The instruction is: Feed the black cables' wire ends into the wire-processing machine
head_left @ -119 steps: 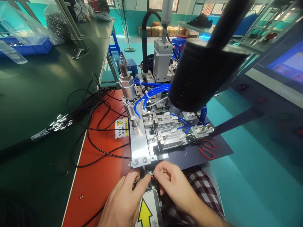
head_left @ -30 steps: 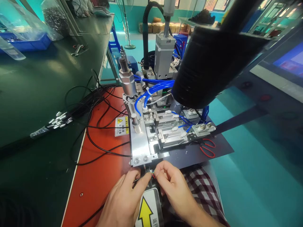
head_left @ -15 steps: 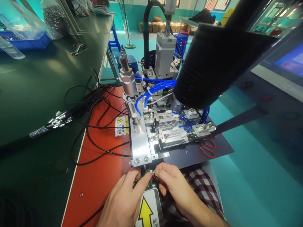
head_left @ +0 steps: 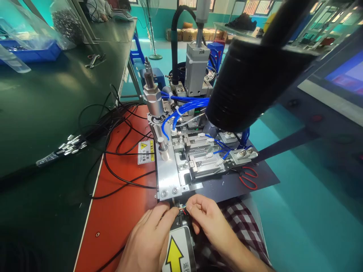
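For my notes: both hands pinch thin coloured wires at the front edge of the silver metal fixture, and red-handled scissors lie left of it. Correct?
No: the head view shows the red-handled scissors right of the silver metal fixture. Left hand and right hand do pinch thin coloured wires at its front edge.

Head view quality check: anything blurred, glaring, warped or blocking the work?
Head view: evenly lit, left hand and right hand sharp at the wire ends; head view: a close black ribbed hood looks soft and blocks the upper right; head view: soft glare on the green bench, wide-angle bending at the edges.
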A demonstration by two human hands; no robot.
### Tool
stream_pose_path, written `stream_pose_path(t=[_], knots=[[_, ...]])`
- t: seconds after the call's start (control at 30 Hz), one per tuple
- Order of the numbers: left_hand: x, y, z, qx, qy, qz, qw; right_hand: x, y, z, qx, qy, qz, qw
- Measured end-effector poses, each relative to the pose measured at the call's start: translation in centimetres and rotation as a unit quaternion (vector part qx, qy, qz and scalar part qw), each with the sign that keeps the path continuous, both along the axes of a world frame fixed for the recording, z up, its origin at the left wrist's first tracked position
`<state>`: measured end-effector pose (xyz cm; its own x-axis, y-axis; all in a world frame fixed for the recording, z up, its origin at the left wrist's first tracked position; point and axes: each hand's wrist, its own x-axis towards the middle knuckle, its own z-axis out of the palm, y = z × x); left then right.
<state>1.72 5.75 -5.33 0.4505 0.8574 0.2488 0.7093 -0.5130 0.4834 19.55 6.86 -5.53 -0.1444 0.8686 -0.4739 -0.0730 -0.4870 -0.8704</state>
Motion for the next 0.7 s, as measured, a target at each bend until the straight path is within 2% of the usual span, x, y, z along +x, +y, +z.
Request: stream_pose_path(t=[0.2, 0.43, 0.5, 0.7], knots=[[0.0, 0.1, -0.2, -0.002, 0.005, 0.0, 1.0, -0.5, 0.1, 1.1, 0.067, -0.081, -0.017, 0.994], [-0.2, -0.2, -0.4, 0.006, 0.014, 0.002, 1.0, -0.6, 0.3, -0.8, -0.005, -0.036, -0.012, 0.999], [-0.2, -0.2, -0.3, -0.002, 0.021, 0.002, 1.0, -0.3, 0.1, -1.0, -0.005, -0.032, -0.004, 0.999], [-0.1, -0.1, -0.1, 0.01, 0.016, -0.005, 1.0, -0.5, 0.5, 1.6, 0.07, -0.097, -0.003, 0.993]])
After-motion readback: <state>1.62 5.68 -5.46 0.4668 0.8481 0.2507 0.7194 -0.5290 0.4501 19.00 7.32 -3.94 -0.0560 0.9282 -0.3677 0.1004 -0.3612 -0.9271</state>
